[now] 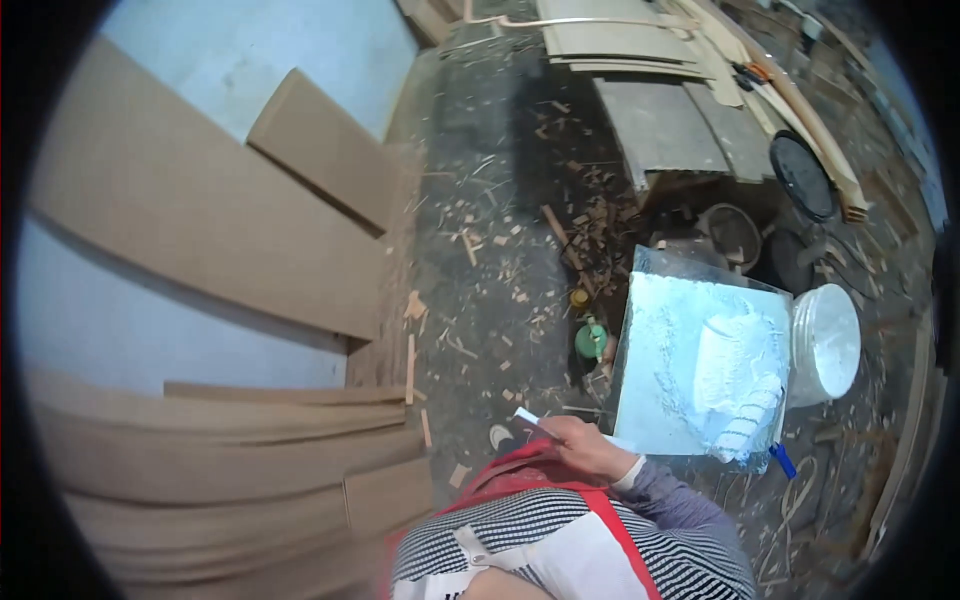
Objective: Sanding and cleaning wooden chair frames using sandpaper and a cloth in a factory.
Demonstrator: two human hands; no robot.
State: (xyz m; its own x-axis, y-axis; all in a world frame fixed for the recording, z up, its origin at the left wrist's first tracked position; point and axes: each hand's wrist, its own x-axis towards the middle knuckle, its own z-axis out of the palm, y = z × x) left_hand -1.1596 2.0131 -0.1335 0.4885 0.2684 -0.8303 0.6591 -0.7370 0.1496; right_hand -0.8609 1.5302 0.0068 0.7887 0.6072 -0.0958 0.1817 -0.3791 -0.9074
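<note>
My right hand (pixel 592 450) is closed in front of my red-edged apron, gripping a thin white flat strip (pixel 530 416); its exact kind I cannot make out. Only a part of my left hand (pixel 505 586) shows at the lower edge, close to my striped top, with its fingers out of sight. To the right of my right hand lies a glass-like sheet (pixel 645 400) spread with thick white paste (pixel 740 345). A paste-covered roller (pixel 752 418) rests on its near right corner, its blue handle (pixel 783 460) sticking out past the edge.
A white bucket (pixel 828 342) stands against the sheet's right side. Long brown boards (pixel 200 200) lean along the left wall. Wood scraps (pixel 590 225) litter the floor, with a green container (pixel 591 341) among them. Stacked panels (pixel 660 125) and a black round lid (pixel 803 176) are at the far right.
</note>
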